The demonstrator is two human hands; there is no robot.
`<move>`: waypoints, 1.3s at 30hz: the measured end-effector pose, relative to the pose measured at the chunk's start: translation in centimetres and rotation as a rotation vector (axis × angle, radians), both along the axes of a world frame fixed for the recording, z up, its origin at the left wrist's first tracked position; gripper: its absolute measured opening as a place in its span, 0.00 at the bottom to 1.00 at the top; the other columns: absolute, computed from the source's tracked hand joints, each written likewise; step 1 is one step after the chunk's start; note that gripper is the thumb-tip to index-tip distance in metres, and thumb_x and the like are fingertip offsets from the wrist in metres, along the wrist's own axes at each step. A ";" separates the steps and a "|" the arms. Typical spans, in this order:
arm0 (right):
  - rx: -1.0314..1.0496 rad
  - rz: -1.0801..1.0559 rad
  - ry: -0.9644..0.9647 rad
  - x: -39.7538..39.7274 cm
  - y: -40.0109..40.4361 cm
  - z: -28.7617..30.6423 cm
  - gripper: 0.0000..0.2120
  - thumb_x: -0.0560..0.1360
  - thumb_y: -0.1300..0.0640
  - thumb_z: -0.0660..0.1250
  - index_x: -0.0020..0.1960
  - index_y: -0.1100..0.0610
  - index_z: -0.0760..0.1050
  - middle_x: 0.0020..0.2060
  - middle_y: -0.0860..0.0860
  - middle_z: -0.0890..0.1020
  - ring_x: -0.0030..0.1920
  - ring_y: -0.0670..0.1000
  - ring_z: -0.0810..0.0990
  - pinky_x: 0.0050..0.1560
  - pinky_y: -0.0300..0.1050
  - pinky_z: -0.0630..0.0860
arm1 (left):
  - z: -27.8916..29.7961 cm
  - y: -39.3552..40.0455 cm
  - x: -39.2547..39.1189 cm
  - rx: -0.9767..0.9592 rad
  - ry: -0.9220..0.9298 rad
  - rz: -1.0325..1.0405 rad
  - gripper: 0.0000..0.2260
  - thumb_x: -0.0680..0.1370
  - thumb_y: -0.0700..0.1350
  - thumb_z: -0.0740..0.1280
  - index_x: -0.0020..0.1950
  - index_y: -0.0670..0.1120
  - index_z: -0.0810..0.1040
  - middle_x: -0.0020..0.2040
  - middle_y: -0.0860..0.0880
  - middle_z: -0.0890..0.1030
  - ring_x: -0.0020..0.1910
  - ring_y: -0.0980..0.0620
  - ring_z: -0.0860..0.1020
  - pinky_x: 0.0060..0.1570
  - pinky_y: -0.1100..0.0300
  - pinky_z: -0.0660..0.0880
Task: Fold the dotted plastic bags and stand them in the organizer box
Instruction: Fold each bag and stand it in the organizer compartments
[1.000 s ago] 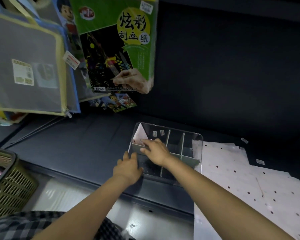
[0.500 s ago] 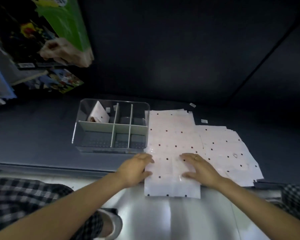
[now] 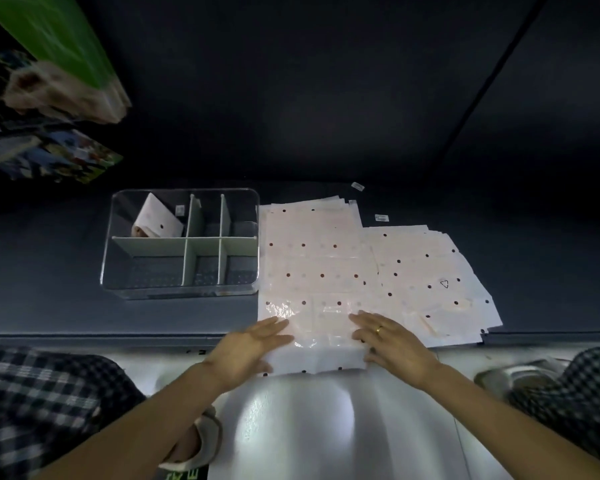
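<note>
A stack of white dotted plastic bags [image 3: 312, 265] lies flat on the dark shelf, its near end hanging over the shelf's front edge. My left hand [image 3: 253, 348] holds the top bag's near left corner, fingers on top and thumb under. My right hand [image 3: 392, 341], with a ring, grips the near right corner the same way. Left of the bags stands the clear organizer box [image 3: 181, 289] with white dividers. One folded dotted bag [image 3: 156, 220] stands in its back left compartment. A second pile of dotted bags [image 3: 430, 282] lies to the right.
Packs of scratch paper and stationery [image 3: 49, 98] hang at the upper left. Small price labels [image 3: 381, 217] lie on the shelf behind the bags. My checked trouser legs [image 3: 42, 403] and shoes [image 3: 194, 455] flank a glossy white floor below the shelf edge.
Both hands left the organizer box and moved right to the near end of the bag stack. The view swung right, and the hands now hold the near corners.
</note>
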State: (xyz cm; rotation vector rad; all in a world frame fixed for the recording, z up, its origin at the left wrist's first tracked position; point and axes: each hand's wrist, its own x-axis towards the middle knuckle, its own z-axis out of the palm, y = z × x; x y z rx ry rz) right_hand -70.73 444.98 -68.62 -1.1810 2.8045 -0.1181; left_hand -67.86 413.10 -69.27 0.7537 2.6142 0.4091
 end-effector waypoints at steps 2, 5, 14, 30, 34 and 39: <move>0.094 0.009 0.003 0.1 0.2 -0.1 0.39 0.49 0.58 0.84 0.60 0.52 0.79 0.64 0.52 0.77 0.62 0.52 0.77 0.60 0.49 0.76 | -0.5 -0.6 0.6 -0.098 0.006 -0.077 0.40 0.76 0.45 0.68 0.76 0.58 0.44 0.74 0.58 0.34 0.73 0.58 0.34 0.73 0.66 0.41; 0.085 -0.047 0.011 0.4 0.1 0.0 0.41 0.52 0.64 0.82 0.64 0.50 0.76 0.65 0.51 0.76 0.64 0.51 0.76 0.61 0.50 0.75 | -0.8 -0.6 1.2 -0.109 0.057 -0.059 0.46 0.74 0.32 0.65 0.74 0.59 0.36 0.73 0.57 0.32 0.74 0.56 0.34 0.72 0.65 0.35; -0.336 -0.392 -0.567 -0.8 0.2 1.8 0.11 0.79 0.53 0.62 0.42 0.51 0.81 0.45 0.44 0.83 0.51 0.39 0.76 0.56 0.38 0.71 | 1.9 0.6 -0.1 0.205 -0.146 0.270 0.12 0.82 0.49 0.58 0.58 0.51 0.81 0.58 0.54 0.81 0.59 0.57 0.76 0.58 0.62 0.71; -0.622 -0.872 -0.424 -11.7 -3.2 3.9 0.19 0.81 0.55 0.58 0.32 0.58 0.59 0.28 0.52 0.64 0.32 0.51 0.63 0.35 0.45 0.59 | 5.0 5.2 -2.5 0.423 0.525 0.319 0.19 0.77 0.41 0.68 0.67 0.43 0.74 0.70 0.49 0.70 0.72 0.50 0.65 0.72 0.55 0.57; -0.498 -0.943 -0.421 -13.5 -4.0 2.4 0.19 0.80 0.53 0.58 0.31 0.56 0.62 0.28 0.51 0.67 0.35 0.54 0.67 0.34 0.46 0.61 | 1.4 5.4 -1.4 0.039 0.441 0.102 0.28 0.72 0.52 0.73 0.68 0.43 0.73 0.71 0.45 0.70 0.70 0.45 0.68 0.71 0.48 0.61; -0.300 -0.906 -0.093 -12.1 -5.4 2.3 0.16 0.80 0.53 0.59 0.65 0.58 0.71 0.59 0.57 0.76 0.60 0.58 0.71 0.58 0.50 0.69 | -0.6 4.8 -1.1 -0.124 0.456 0.107 0.33 0.71 0.62 0.69 0.69 0.43 0.72 0.70 0.45 0.70 0.69 0.46 0.70 0.67 0.51 0.54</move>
